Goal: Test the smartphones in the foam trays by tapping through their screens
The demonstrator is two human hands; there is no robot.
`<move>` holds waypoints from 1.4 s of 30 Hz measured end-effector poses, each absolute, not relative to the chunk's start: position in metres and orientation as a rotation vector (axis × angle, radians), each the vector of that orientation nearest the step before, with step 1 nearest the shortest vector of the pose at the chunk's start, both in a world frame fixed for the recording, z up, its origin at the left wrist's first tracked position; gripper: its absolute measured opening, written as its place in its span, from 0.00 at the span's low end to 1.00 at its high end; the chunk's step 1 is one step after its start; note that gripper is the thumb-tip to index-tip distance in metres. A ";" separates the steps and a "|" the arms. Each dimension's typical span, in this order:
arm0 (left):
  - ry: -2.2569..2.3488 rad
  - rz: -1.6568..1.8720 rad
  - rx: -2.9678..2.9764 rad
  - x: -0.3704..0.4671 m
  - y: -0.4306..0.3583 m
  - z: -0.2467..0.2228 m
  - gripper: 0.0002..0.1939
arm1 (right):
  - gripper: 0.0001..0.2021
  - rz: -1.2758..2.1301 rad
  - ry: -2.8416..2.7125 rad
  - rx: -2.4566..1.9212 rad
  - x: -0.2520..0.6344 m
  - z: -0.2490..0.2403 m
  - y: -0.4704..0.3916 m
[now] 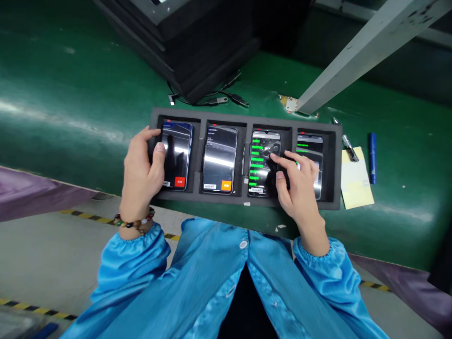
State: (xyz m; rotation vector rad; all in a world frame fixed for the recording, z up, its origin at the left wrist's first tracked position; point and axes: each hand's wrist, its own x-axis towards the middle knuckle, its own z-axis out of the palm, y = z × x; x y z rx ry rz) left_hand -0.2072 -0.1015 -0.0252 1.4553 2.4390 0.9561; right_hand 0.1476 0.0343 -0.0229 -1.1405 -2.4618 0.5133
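A dark grey foam tray (243, 200) lies on the workbench, with several smartphones face up, one per compartment. My left hand (141, 167) holds the tray's left end, its thumb over the edge of the leftmost phone (176, 153), which shows a red button. Beside that, the second phone (219, 155) has an orange button. Over the right half hovers my right hand (298, 183), fingers apart and holding nothing; its index fingertip is at the screen of the third phone (259, 162), lined with green text. The rightmost phone (310, 141) is partly hidden behind this hand.
Black cables (215, 100) lie behind the tray, beside a dark stack of trays (197, 52). A grey metal post (346, 56) rises from the green workbench (70, 117). Right of the tray are a yellow notepad (356, 188), a pen (349, 148) and a blue marker (373, 157).
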 end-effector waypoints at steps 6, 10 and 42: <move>2.443 0.940 1.454 -0.207 -0.102 -0.026 0.26 | 0.19 0.523 -2.446 -1.032 0.150 -0.023 0.034; 2.445 0.947 1.442 -0.206 -0.102 -0.024 0.26 | 0.18 0.562 -2.464 -1.038 0.150 -0.022 0.034; 2.448 0.953 1.478 -0.205 -0.101 -0.024 0.28 | 0.15 0.354 -2.051 -1.354 0.240 -0.036 0.025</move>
